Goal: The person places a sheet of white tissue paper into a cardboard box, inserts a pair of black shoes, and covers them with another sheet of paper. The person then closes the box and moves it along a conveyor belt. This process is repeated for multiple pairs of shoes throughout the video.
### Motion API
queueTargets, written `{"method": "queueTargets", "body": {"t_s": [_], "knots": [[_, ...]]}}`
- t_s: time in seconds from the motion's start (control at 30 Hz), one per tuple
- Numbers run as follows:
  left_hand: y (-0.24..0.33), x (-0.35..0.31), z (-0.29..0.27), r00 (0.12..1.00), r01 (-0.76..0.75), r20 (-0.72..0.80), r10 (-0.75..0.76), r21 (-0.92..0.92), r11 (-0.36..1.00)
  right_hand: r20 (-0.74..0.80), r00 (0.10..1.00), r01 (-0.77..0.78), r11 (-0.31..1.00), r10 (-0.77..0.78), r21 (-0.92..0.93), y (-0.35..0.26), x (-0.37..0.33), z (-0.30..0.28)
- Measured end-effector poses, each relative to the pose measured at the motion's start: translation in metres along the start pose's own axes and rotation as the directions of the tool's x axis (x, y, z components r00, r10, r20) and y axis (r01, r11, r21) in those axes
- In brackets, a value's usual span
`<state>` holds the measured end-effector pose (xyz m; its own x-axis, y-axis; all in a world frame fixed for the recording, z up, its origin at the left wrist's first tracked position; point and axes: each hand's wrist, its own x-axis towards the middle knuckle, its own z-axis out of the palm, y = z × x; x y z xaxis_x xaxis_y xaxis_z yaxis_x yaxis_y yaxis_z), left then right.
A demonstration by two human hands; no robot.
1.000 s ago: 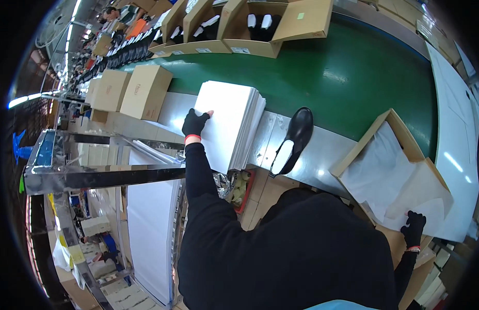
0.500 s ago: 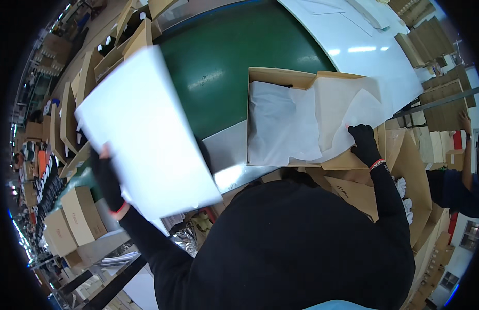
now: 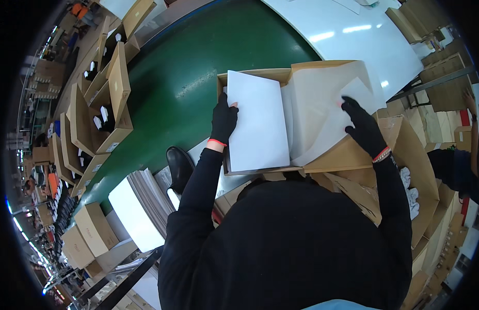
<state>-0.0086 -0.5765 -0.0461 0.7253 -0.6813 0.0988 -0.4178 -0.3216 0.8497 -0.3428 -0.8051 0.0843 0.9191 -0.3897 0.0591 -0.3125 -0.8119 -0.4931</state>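
Observation:
An open brown cardboard box [image 3: 330, 165] lies in front of me, lined with white tissue paper [image 3: 314, 98]. A white rectangular sheet [image 3: 257, 124] rests over the box's left part, its long edges running away from me. My left hand [image 3: 224, 121], in a black glove with bare thumb tip, grips the sheet's left edge. At the right, my right hand [image 3: 364, 126], also black-gloved, has its fingertips at a folded-back flap of the tissue. The flap appears pinched there, though the contact is partly hidden. Whatever lies beneath the sheet cannot be seen.
A black shoe [image 3: 180, 168] sits left of the box, near a stack of white-faced sheets [image 3: 139, 209]. Open boxes [image 3: 113, 111] line the far left of the green surface [image 3: 198, 57]. An open carton [image 3: 422, 181] stands right; another person's arm [image 3: 474, 108] is beyond.
My left hand has brought the white sheet rightward from the left side onto the box. The shoe and sheet stack are now uncovered. My right hand has shifted farther up the tissue.

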Motion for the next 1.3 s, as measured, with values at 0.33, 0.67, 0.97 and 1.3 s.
{"method": "queueTargets", "body": {"t_s": [0.33,0.67,0.97,1.3], "knots": [[0.035,-0.045,-0.044,0.971,-0.201,0.034,0.237,0.655,0.728,0.13,0.991,0.004,0.98,0.022,-0.2,0.074,0.015,0.0],[-0.066,-0.177,-0.214,0.581,0.104,0.226,-0.782,0.932,0.346,-0.045,0.997,-0.054,0.998,0.055,0.031,0.03,-0.02,-0.014],[0.066,-0.084,-0.228,0.772,0.407,0.56,-0.299,-0.075,0.91,-0.402,0.91,0.039,0.943,0.104,0.331,0.014,-0.047,-0.009],[0.036,-0.023,0.023,0.647,-0.497,0.762,0.023,0.399,0.771,-0.479,0.763,-0.219,0.87,0.435,0.441,0.011,-0.084,0.052]]}}
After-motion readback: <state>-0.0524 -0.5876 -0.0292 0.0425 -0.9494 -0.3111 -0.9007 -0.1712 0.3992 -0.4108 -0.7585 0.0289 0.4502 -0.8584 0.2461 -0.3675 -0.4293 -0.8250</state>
